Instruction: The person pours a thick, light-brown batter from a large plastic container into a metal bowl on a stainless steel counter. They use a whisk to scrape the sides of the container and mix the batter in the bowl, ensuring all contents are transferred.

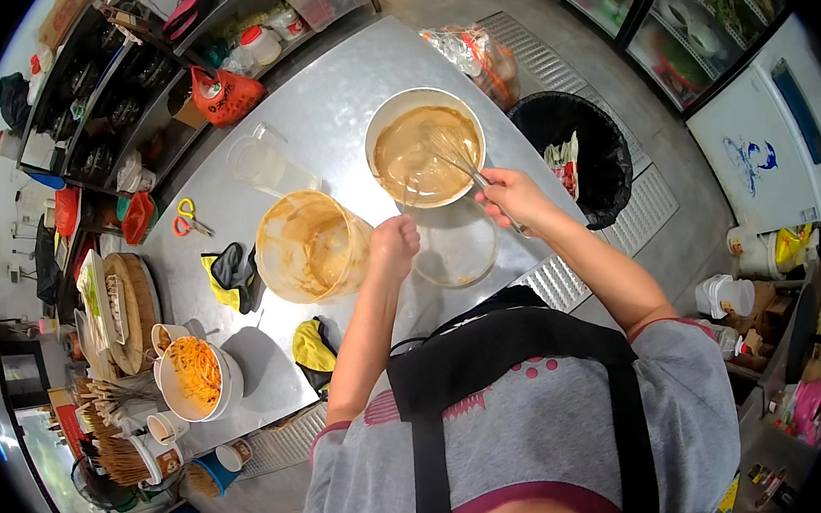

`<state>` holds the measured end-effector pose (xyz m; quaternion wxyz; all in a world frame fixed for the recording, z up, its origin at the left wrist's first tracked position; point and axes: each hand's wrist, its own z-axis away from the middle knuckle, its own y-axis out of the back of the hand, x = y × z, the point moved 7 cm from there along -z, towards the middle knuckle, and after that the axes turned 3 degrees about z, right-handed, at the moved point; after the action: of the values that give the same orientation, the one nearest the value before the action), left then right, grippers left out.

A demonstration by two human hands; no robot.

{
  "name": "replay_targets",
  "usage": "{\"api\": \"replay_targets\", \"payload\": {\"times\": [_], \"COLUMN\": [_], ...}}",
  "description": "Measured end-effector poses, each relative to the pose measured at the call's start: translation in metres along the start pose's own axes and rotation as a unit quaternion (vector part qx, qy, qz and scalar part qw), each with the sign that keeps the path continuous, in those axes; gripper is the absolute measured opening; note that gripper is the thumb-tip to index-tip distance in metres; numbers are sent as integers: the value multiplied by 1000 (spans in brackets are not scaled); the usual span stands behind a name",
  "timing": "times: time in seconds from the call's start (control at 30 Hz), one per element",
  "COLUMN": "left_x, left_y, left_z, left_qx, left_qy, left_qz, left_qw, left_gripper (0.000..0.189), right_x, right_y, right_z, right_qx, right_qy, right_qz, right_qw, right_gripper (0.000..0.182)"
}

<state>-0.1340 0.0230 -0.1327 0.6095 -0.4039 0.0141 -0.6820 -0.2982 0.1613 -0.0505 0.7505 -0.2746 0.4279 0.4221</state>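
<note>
A white tub point(370, 133) of brown, glossy sauce stands on the steel table point(338, 74). My right hand point(515, 201) grips the handle of a wire whisk point(454, 153), whose wires dip into the sauce. My left hand point(395, 245) is closed around a thin metal handle point(408, 195) that reaches into the same tub; its far end is hidden in the sauce. Left of that hand stands a large translucent tub point(281, 227) smeared with brown sauce. A clear round lid or dish point(456, 253) lies between the white tub and my body.
A clear pitcher point(265, 159), scissors point(190, 218) and black-yellow cloths point(231, 276) are on the table. A bucket of orange shredded food point(196, 378) and skewers point(118, 453) stand at the left end. A black-lined bin point(583, 156) and a filled plastic bag point(478, 63) are beyond the right edge.
</note>
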Motion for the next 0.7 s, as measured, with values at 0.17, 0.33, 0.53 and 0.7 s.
{"api": "replay_targets", "payload": {"times": [0.17,0.33,0.53,0.7], "left_x": [-1,-19,-33,-35], "left_y": [-1,-12,-7,15], "left_z": [-4,-8,-16,-45], "left_qx": [23,-15,65,55], "left_qy": [24,28,-37,-173], "left_qz": [48,19,-70,-289], "left_qw": [998,999,995,940], "left_gripper": [17,16,16,15], "right_x": [-11,10,23,8], "right_y": [-14,-29,-59,-85], "right_z": [39,14,0,1], "right_qx": [-49,-67,-50,-6], "right_qy": [-20,-43,-27,72], "right_qz": [-50,-72,-7,69], "right_qw": [997,994,998,995], "right_gripper": [43,41,32,24]}}
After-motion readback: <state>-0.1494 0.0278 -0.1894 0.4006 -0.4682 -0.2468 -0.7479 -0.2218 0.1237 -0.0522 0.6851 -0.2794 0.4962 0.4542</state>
